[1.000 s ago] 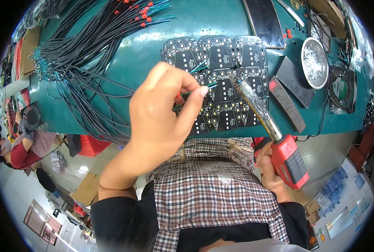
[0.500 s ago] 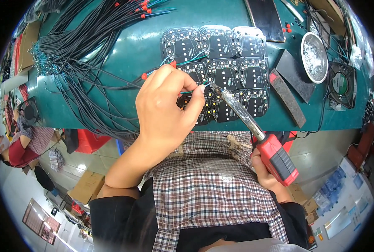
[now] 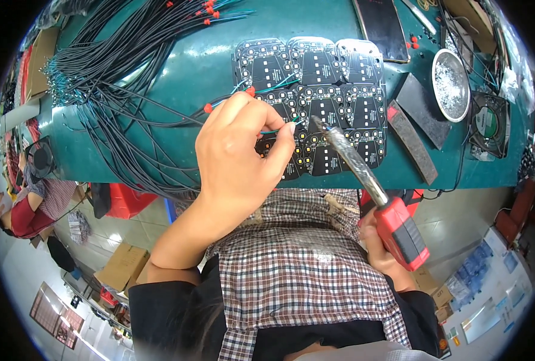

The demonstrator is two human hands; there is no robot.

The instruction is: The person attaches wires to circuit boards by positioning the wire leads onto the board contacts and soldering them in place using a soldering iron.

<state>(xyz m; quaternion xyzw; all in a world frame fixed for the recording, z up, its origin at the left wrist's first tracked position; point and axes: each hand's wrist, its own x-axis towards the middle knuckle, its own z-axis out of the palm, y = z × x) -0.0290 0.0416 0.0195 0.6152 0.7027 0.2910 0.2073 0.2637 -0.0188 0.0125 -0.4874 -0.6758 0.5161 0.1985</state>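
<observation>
My left hand (image 3: 237, 144) pinches a thin green wire (image 3: 271, 132) between thumb and forefinger, its end resting at a pad on the black circuit board panel (image 3: 321, 111). My right hand (image 3: 380, 243) is wrapped round the red and black handle of a soldering iron (image 3: 363, 165). The iron's tip hovers over the panel, a short way right of the wire's end. Another green wire (image 3: 279, 86) lies across the upper boards. Black cables with red caps (image 3: 250, 91) run leftward from beside my left hand.
A big bundle of black cables (image 3: 117, 72) covers the table's left side. On the right are a dark flat bar (image 3: 412, 141), a black block (image 3: 424, 111), a metal bowl of silvery bits (image 3: 451, 84) and a small fan (image 3: 490, 123). A dark flat panel (image 3: 383, 27) lies behind.
The soldering iron's tip has drawn back to the right, away from the wire's end. My left hand keeps its pinch on the wire, almost unmoved.
</observation>
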